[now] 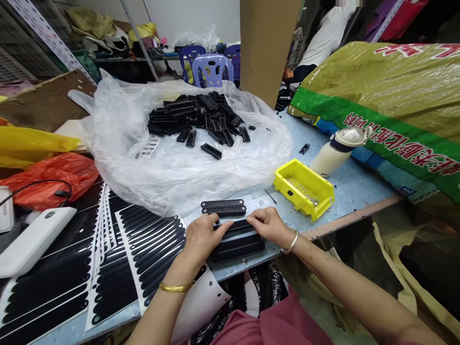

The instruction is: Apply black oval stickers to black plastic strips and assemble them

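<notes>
My left hand [201,237] and my right hand [268,224] press from both ends on a long black plastic part [237,242] lying near the table's front edge. The fingers of both hands are curled onto its top edge, where a thin black strip sits. Just beyond it lies a black perforated grille piece [223,207]. A gold bangle is on my left wrist, a silver one on my right.
A clear plastic bag [172,167] holds a pile of black parts [201,120]. Sheets of black stickers [118,258] lie at left. A yellow bin [304,188] with small screws and a white bottle [336,151] stand at right, beside a large green-yellow sack [388,96]. A cardboard post [268,43] rises behind.
</notes>
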`<state>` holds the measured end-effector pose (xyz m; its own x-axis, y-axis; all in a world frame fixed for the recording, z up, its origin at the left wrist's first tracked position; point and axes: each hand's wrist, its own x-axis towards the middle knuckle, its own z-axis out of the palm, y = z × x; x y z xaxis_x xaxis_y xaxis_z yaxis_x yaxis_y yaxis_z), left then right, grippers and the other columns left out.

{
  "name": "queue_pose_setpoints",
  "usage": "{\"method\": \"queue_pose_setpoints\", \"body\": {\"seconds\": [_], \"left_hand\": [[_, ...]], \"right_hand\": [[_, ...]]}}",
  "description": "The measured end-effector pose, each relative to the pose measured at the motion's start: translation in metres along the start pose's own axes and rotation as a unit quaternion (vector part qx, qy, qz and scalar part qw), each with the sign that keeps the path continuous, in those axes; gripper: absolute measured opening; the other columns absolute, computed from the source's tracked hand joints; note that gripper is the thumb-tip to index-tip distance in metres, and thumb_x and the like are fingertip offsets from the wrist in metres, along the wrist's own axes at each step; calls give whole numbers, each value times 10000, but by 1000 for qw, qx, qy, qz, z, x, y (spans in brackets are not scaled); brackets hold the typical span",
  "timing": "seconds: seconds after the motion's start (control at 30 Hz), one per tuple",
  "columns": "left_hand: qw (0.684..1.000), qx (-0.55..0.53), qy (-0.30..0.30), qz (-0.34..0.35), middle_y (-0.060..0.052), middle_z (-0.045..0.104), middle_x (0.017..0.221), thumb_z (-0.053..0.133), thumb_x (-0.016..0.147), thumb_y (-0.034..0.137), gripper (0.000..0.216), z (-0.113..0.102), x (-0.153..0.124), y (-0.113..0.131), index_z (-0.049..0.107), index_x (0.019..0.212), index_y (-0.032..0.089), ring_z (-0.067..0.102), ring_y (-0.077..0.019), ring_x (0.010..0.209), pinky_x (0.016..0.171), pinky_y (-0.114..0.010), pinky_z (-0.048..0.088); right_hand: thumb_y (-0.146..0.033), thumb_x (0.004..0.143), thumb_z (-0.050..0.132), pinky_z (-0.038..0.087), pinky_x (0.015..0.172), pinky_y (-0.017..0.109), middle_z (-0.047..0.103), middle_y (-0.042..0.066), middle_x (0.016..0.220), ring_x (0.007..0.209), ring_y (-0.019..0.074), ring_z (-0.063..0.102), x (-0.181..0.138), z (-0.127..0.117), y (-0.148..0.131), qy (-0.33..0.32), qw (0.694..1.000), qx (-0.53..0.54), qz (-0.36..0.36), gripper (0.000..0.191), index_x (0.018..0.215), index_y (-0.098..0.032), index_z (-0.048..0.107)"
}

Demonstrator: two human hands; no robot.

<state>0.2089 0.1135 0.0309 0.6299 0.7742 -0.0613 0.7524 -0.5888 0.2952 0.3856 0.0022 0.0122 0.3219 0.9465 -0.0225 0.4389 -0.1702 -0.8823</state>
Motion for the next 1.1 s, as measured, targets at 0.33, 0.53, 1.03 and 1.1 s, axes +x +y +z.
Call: {"method": "queue_pose_setpoints", "body": {"seconds": [0.33, 0.53, 1.03, 1.1], "left_hand": [[980, -197, 0, -13, -37, 762, 750, 577, 813, 457, 321, -2, -14, -39, 793, 859, 223, 667, -213, 710, 640, -272, 423], [970, -243, 11, 14, 14, 627, 490, 516, 817, 403, 374, -8, -15, -47, 760, 641, 181, 576, -165, 522, 527, -254, 346], [938, -346, 20, -8, -36, 789, 756, 636, 737, 386, 239, 6, -21, -42, 798, 747, 212, 702, -220, 703, 638, -281, 469], [939, -344, 20, -15, -33, 791, 767, 638, 733, 392, 238, 7, -21, -43, 800, 757, 219, 708, -227, 720, 647, -286, 473]], "right_hand": [[-244, 825, 458, 371, 396, 193, 535, -32, 489, 406, 111, 529, 7, -2, 4, -58, 996, 6, 66, 222, 692, -153, 612], [-247, 812, 528, 362, 530, 233, 535, -2, 518, 532, 130, 525, 8, -11, -9, -34, 995, -94, 19, 268, 599, -142, 652], [-468, 789, 710, 373, 571, 240, 697, 31, 656, 635, 149, 610, 21, 26, -23, -39, 979, -201, -1, 325, 643, -180, 743], [-374, 792, 713, 399, 587, 235, 705, 29, 668, 633, 143, 614, 15, 16, -13, -24, 988, -150, -17, 236, 679, -172, 754]]}}
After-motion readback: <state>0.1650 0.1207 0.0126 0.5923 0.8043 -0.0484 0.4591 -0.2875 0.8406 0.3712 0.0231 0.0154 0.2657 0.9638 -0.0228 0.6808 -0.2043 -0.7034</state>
